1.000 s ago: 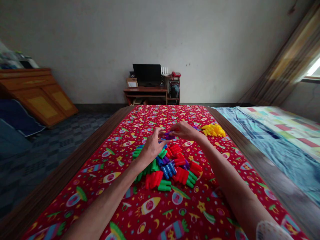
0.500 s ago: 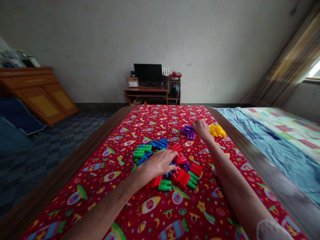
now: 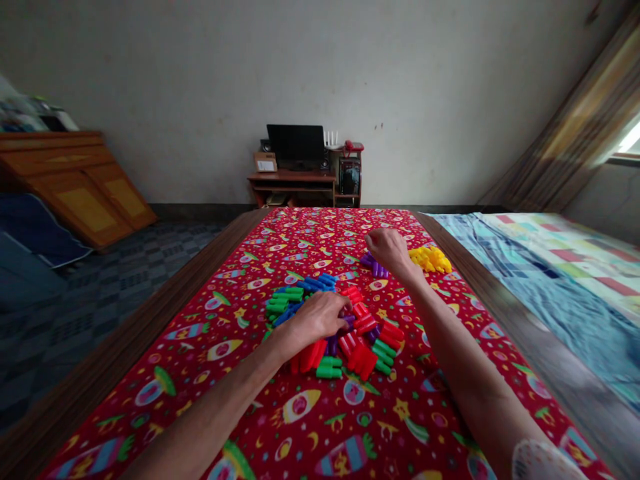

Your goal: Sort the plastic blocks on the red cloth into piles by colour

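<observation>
My left hand (image 3: 320,317) rests over a mixed pile of plastic building blocks, each like short tubes joined side by side. Its fingers are curled, and a purple block (image 3: 347,323) shows at the fingertips. Around it lie green blocks (image 3: 277,307), blue blocks (image 3: 317,283) and red blocks (image 3: 363,361). Farther off, my right hand (image 3: 390,250) is above a small heap of purple blocks (image 3: 379,270), partly covering it. Its fingers are folded in, and whatever they hold is hidden. Right of that hand sits a heap of yellow blocks (image 3: 430,259).
A red patterned cloth (image 3: 300,407) covers the table, leaving its dark wooden edge (image 3: 200,267) bare. Right of the table is a bed (image 3: 540,293). Beyond its far end stands a desk (image 3: 293,177) with a monitor (image 3: 296,145). A wooden cabinet (image 3: 75,187) is at the left.
My right hand has shifted left, over the purple heap, uncovering more of the yellow one. My left hand has drawn slightly left, with a purple block now showing at its fingertips.
</observation>
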